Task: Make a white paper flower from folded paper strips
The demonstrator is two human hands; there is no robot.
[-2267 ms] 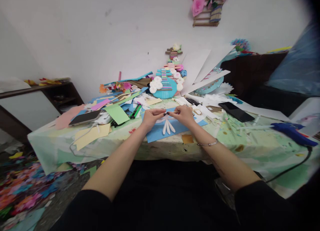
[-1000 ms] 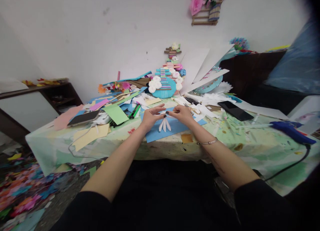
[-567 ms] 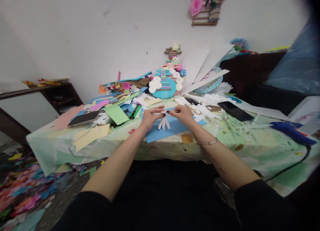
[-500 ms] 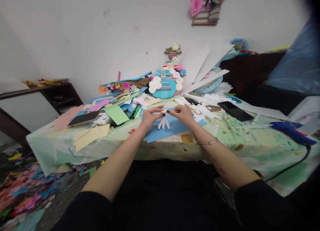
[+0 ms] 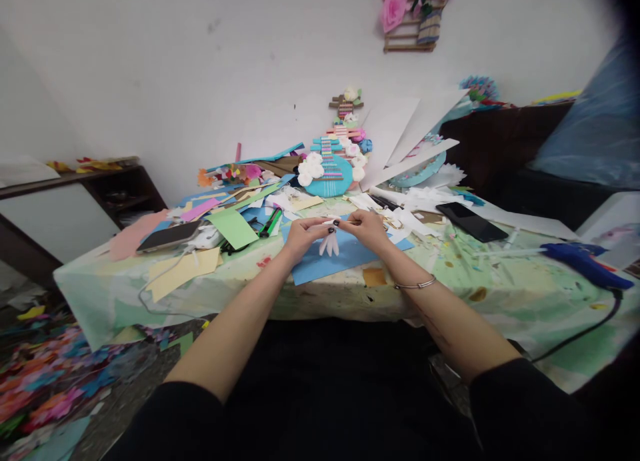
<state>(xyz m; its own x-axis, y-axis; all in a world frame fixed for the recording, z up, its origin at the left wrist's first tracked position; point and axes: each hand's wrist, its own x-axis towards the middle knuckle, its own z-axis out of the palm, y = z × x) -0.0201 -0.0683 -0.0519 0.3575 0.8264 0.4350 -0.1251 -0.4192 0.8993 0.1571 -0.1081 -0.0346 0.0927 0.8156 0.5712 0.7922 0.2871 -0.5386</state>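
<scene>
Between my two hands is a white paper piece cut into narrow petals, its tips hanging down over a blue paper sheet. My left hand is closed, pinching the upper end of the petals between thumb and fingers. Close against it, my right hand is closed too, its fingertips at the same upper edge. The fingers partly hide that edge, where a thin strip of white shows. A bracelet circles my right wrist.
A blue glue gun and a black phone lie to the right. Leftward are a green cutter, a green paper sheet and another phone. A turquoise flower-decorated piece stands behind my hands.
The white petals have shifted slightly right and bunched closer together. My left fingers, stretched out before, have curled in. My right hand has barely moved.
</scene>
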